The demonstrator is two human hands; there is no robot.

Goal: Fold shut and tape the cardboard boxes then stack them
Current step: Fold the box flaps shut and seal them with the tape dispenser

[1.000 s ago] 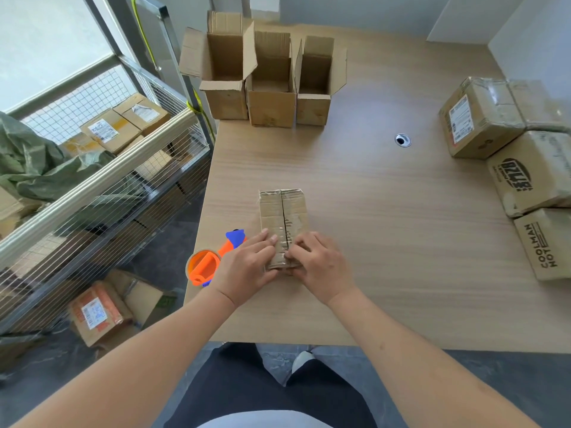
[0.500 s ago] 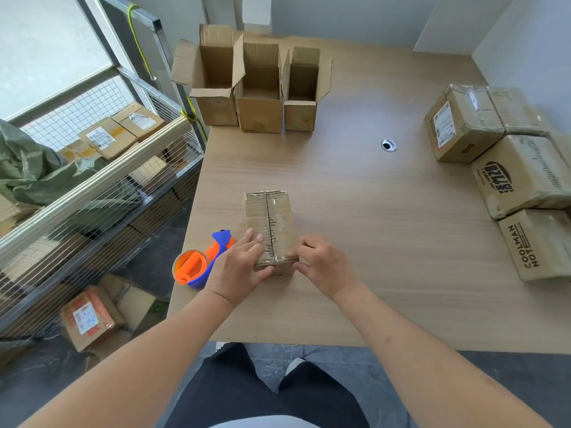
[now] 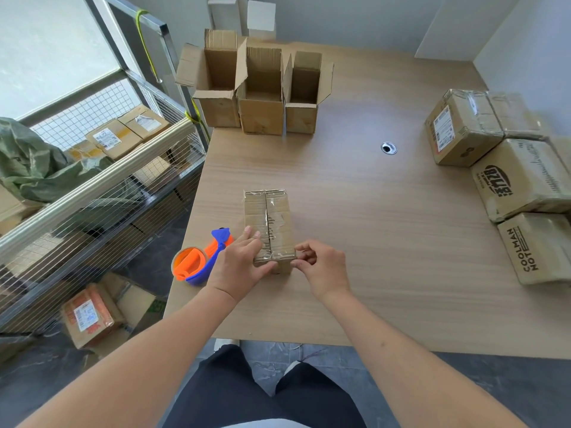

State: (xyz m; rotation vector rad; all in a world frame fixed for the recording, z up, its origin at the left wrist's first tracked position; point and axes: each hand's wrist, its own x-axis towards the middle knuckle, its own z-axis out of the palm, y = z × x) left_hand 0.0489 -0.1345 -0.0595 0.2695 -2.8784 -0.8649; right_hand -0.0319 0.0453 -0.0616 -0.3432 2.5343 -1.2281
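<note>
cardboard box [image 3: 268, 223] — taped | left hand [image 3: 239, 267] grips | right hand [image 3: 321, 268] pinches

- The left hand [image 3: 239, 265] covers the closed box's [image 3: 268, 220] near left corner;
- the taped boxes [image 3: 522, 177] at the table's right run past the frame edge;
- their shipping label [image 3: 442, 132] is too small to read.

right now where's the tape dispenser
In the head view, the tape dispenser lies at the table's left edge, just left of the left hand.
</note>
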